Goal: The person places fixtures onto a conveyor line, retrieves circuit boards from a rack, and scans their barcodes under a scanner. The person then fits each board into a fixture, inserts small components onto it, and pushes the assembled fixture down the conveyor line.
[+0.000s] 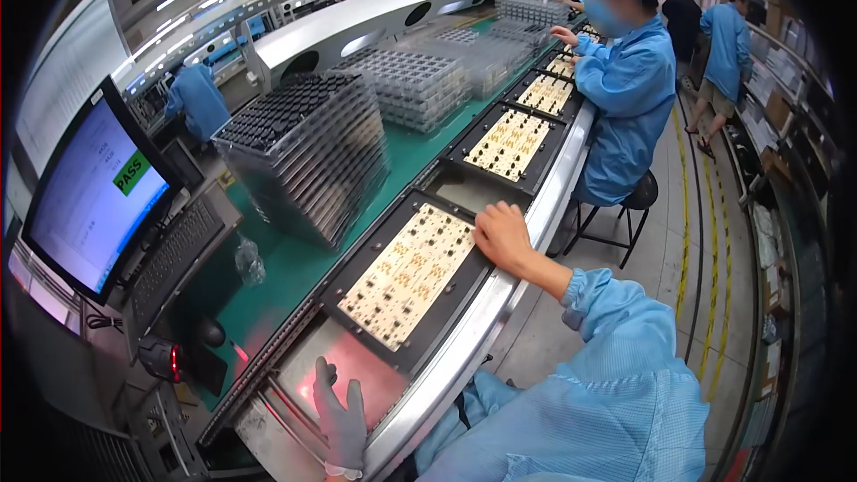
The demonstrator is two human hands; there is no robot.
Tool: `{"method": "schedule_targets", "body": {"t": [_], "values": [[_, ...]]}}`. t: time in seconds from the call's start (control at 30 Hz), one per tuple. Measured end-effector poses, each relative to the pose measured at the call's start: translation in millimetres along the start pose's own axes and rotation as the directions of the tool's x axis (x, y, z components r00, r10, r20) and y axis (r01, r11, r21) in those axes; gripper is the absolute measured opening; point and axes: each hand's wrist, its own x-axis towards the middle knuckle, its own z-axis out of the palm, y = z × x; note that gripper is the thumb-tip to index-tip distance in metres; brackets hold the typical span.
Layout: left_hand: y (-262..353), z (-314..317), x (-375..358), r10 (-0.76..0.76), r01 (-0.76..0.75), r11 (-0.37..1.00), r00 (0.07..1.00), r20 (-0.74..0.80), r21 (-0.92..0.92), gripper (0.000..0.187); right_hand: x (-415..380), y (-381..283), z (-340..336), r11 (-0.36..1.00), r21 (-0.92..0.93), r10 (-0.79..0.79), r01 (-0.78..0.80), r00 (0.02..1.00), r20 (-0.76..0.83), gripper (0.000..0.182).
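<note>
A black carrier frame (333, 293) with a pale panel of circuit boards (411, 275) lies on the conveyor in front of me. My right hand (504, 236), bare, is at the frame's far right corner, its fingers bent over the edge. My left hand (343, 419) wears a grey glove and hovers over the near end of the conveyor, thumb and fingers apart, with nothing in it. Beneath it is a metal plate (379, 375) lit reddish. Just left, a scanner (163, 359) glows red on the bench.
Further carriers (507, 145) line the conveyor (500, 303) towards a seated co-worker (629, 89) in blue. Tall stacks of clear trays (308, 156) stand on the green bench mat (415, 156). A monitor (94, 192) showing PASS and a keyboard (178, 254) are at left.
</note>
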Motion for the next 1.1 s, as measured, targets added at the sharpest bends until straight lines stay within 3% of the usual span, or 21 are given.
{"method": "schedule_targets", "body": {"t": [0.17,0.23,0.27,0.33,0.4,0.43,0.47,0.5,0.53,0.57,0.6,0.7,0.73,0.8,0.83,0.87,0.9,0.93,1.0,1.03,1.1], "values": [[-34,-92,-52,0.175,-0.167,0.979,0.983,-0.063,0.121,0.054,-8,-21,14,0.950,-0.297,0.054,-0.094,0.989,-0.140,0.013],[-63,-131,-87,0.288,-0.284,0.919,0.957,0.028,0.272,0.080,-7,-28,18,0.936,-0.305,0.134,-0.174,0.980,-0.146,0.014],[-71,-143,-102,0.284,-0.278,0.917,0.958,0.020,0.285,0.080,-5,-33,12,0.955,-0.228,0.153,-0.190,0.973,-0.171,0.014],[-75,-162,-144,0.198,-0.171,0.971,0.966,-0.165,0.167,0.059,0,-25,23,0.924,-0.291,0.232,-0.247,0.969,-0.085,0.015],[8,-204,-175,-0.232,0.292,0.883,0.952,-0.201,0.366,0.045,-3,-10,38,0.936,-0.270,0.209,-0.226,0.974,-0.090,0.019],[-25,-201,-202,0.133,0.063,0.929,0.863,-0.488,0.365,0.040,-6,-24,29,0.965,-0.144,0.191,-0.218,0.965,-0.177,0.019],[-25,-225,-224,0.222,0.128,0.819,0.827,-0.516,0.559,0.038,-9,-28,31,0.972,-0.117,0.181,-0.204,0.966,-0.184,0.023],[-63,-239,-273,0.265,0.253,0.783,0.690,-0.673,0.568,0.040,-13,-33,34,0.993,0.029,0.116,-0.112,0.965,-0.234,0.027],[-53,-252,-299,-0.013,0.417,0.879,0.504,-0.863,0.230,0.031,-12,-40,31,0.997,-0.068,0.023,-0.032,0.991,-0.129,0.027],[-36,-266,-322,0.195,0.550,0.741,0.372,-0.907,0.385,0.029,-7,-75,27,0.966,0.258,0.051,0.017,0.965,-0.257,0.024],[-6,-282,-329,0.294,0.654,0.647,0.261,-0.919,0.393,0.027,-5,-83,31,0.946,0.324,0.023,0.011,0.994,-0.102,0.022],[22,-323,-391,0.402,0.829,0.479,0.085,-0.912,0.289,0.030,10,-195,22,0.833,0.431,-0.299,0.346,0.938,-0.174,0.014],[29,-334,-421,0.377,0.922,0.276,0.155,-0.913,0.270,0.033,8,-243,2,0.772,0.427,-0.396,0.471,0.881,-0.257,0.013],[31,-351,-485,0.361,0.975,-0.027,0.214,-0.908,0.219,0.040,-1,-308,-12,0.590,0.582,-0.583,0.559,0.794,-0.171,0.019],[29,-354,-519,0.332,0.985,-0.125,0.158,-0.930,0.123,0.048,2,-322,-4,0.468,0.597,-0.703,0.652,0.684,-0.195,0.022],[43,-343,-536,0.273,0.986,-0.166,0.021,-0.962,-0.026,0.051,5,-345,-20,0.399,0.607,-0.741,0.687,0.631,-0.227,0.026],[41,-345,-569,0.199,0.968,-0.189,-0.128,-0.972,-0.166,0.055,4,-356,-12,0.284,0.635,-0.805,0.718,0.538,-0.248,0.026],[40,-344,-592,0.210,0.962,-0.203,-0.141,-0.968,-0.184,0.055,-1,-367,-3,0.170,0.654,-0.856,0.737,0.439,-0.272,0.027],[32,-345,-634,-0.111,0.846,-0.151,-0.529,-0.841,-0.512,0.060,-23,-395,-14,0.169,0.780,-0.932,0.602,0.356,-0.073,0.010],[9,-347,-676,-0.099,0.838,-0.158,-0.540,-0.836,-0.523,0.060,-35,-411,-11,0.114,0.827,-0.933,0.550,0.346,-0.101,0.007],[-36,-350,-753,-0.023,0.912,0.208,-0.355,-0.934,-0.352,0.059,-50,-441,-25,-0.023,0.842,-0.943,0.539,0.269,-0.197,0.008]]}}
